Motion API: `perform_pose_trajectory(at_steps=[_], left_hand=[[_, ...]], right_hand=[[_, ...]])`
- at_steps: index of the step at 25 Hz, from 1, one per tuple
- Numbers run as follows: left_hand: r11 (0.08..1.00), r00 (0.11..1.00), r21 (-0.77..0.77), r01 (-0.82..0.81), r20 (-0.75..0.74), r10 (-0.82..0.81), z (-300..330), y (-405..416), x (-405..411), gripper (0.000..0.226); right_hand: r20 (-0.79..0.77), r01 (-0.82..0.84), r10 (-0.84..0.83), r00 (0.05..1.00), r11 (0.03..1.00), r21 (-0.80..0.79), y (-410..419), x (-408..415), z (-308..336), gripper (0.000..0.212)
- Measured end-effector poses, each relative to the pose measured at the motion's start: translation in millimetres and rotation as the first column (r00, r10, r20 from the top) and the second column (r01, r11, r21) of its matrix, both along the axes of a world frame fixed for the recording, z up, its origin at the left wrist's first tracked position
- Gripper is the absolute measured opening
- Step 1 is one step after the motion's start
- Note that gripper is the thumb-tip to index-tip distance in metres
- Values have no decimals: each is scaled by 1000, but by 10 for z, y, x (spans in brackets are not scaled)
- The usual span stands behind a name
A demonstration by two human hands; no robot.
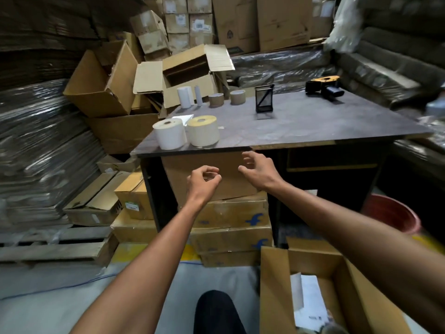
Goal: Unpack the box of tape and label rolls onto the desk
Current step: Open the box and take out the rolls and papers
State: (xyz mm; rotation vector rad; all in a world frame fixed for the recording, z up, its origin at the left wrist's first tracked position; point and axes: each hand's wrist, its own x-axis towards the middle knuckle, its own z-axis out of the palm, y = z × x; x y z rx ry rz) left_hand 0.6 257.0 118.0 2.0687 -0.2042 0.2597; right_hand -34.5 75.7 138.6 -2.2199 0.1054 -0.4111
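Two big label rolls stand at the desk's (301, 121) front left corner: a white roll (170, 134) and a cream roll (203, 131). At the back left are two slim white rolls (185, 97) and two brown tape rolls (216, 100). The open cardboard box (313, 292) sits on the floor at lower right with white papers inside. My left hand (203, 183) and my right hand (261, 171) hover below the desk's front edge, fingers loosely curled, holding nothing.
A black mesh pen holder (264, 98) and a yellow-black tape dispenser (323, 86) stand on the desk. Stacked cartons (231, 220) fill the space under the desk. Open boxes pile up at the left, a red bucket (390, 216) stands at the right, and my knee (216, 312) shows below.
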Motion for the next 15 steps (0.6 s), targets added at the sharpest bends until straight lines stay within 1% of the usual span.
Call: perform_pose_trajectory(at_steps=[2,4,7,9,10,12,15], left_hand=[[997,999,57,45,-30,-43,-99,-200,-155,13],[985,990,116,125,-74,-117,-235,-413,-324,12],[947,960,200,252,-179,-217,-508,-693,-568,12],[917,938,250,311,-236,-254,-720,-872,-685,10],[892,929,297,341,-250,-273,-826,-957,-732,8],[808,905,418,416,-276,-323,-1043,-1146,-817,8],[655,848,539,529,-341,-405,-1342,-1448,-983,12]], right_hand=[[-60,16,-17,998,1000,-18,-147,-214,-153,51],[-120,39,-41,992,999,-21,-309,-447,-346,49],[-204,62,-72,976,997,-56,-582,-795,-677,45],[-254,86,-109,961,991,-99,-793,-1004,-912,47],[-274,97,-133,952,985,-140,-891,-1104,-1029,50],[-309,93,-164,937,968,-233,-1067,-1297,-1259,52],[-402,47,-186,896,942,-333,-1276,-1571,-1612,43]])
